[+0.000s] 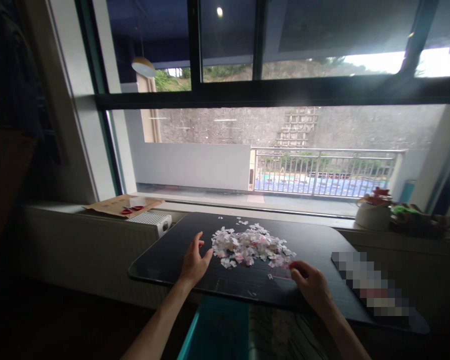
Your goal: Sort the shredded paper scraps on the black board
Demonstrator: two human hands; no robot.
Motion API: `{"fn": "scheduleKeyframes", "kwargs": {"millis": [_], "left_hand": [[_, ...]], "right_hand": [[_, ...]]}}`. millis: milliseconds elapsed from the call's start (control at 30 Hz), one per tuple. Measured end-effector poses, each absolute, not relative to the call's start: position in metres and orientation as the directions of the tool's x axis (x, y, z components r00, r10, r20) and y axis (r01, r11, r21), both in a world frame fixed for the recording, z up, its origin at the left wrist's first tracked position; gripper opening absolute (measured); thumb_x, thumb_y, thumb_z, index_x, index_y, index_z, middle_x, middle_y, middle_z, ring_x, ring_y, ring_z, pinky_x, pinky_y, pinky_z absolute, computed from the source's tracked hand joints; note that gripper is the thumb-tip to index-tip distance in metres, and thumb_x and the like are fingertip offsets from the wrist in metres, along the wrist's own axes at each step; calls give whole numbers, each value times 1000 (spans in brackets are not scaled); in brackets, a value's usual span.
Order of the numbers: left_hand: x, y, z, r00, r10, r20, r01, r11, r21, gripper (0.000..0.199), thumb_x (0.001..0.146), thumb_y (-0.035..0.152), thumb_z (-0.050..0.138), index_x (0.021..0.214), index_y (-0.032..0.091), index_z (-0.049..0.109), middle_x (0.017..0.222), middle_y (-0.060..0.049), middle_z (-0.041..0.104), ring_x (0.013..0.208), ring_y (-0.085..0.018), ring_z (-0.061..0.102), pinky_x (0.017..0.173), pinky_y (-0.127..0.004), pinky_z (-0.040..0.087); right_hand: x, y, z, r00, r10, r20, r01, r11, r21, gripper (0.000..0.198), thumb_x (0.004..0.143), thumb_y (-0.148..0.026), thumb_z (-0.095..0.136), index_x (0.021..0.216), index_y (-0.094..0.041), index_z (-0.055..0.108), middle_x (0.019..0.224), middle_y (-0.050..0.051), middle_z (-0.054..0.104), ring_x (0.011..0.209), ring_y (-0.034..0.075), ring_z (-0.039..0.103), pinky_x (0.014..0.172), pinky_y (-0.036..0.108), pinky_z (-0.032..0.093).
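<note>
A loose heap of small white and pale pink paper-like pieces (247, 245) lies on the black table (165, 255). My left hand (195, 262) is at the heap's left edge, thumb and fingers apart, holding nothing. On the other side, my right hand (311, 282) is closed, fingertips pinched on a thin see-through pinkish piece (281, 270). That piece reaches left from the fingers to the heap's lower right edge; its exact kind cannot be made out. One small white piece (270, 276) lies near it, and a few others are scattered behind the heap.
Red-handled scissors (133, 209) rest on brown paper (108, 205) on the left sill. A blurred-out flat object (371, 290) lies on the table's right. A white pot (373, 214) stands on the right sill. Below the table's front edge is a teal object (221, 325).
</note>
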State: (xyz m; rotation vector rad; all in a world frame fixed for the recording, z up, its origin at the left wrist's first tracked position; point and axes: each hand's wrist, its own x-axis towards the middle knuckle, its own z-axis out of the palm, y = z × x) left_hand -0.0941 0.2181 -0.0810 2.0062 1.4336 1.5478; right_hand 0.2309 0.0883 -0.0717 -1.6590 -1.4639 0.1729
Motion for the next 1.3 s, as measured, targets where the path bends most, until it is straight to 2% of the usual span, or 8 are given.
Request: {"fn": "scheduleKeyframes", "kwargs": {"millis": [167,367,533,767,1033,1300], "left_hand": [[-94,219,-82,-38,787,616,547,-500,672,59,76,37,56,130,15,43,101,-11,59,98,-28,59,86,-45,48],[-95,218,-82,-38,782,623,545,-506,669,58,77,39,56,129,17,43,101,-10,59,98,-28,59,83,-45,49],[-96,220,-82,-26,784,620,551,-506,663,60,77,41,53,130,15,41,103,-11,58,99,-28,58,85,-45,48],[-96,222,-84,-29,796,604,551,-492,674,63,76,44,53,130,13,41,103,-12,57,100,-29,56,87,-46,46],[-97,222,-83,-26,804,594,547,-486,682,63,76,45,54,130,15,41,103,-11,56,101,-30,56,86,-48,46],[-97,221,-83,-27,809,587,545,-480,687,64,77,45,54,131,15,40,104,-11,56,101,-30,56,86,-47,46]], "right_hand": [[233,90,-73,427,792,437,710,5,-704,33,74,-42,48,84,-22,72,76,4,75,73,24,70,65,30,50],[231,88,-71,354,837,416,681,74,-728,26,71,-36,47,68,-21,68,59,0,67,58,20,63,58,27,45],[231,85,-72,358,837,415,634,109,-766,25,72,-35,47,70,-19,66,59,-1,62,60,18,58,60,26,42],[227,83,-69,313,872,376,567,146,-811,22,71,-31,46,59,-19,59,51,-3,50,53,14,46,53,24,34],[227,84,-67,328,870,368,557,136,-819,23,73,-31,47,57,-18,59,52,-3,50,56,14,46,56,25,33],[225,80,-63,267,902,339,499,172,-849,26,70,-29,44,52,-17,58,49,-3,46,51,12,40,50,23,30]]}}
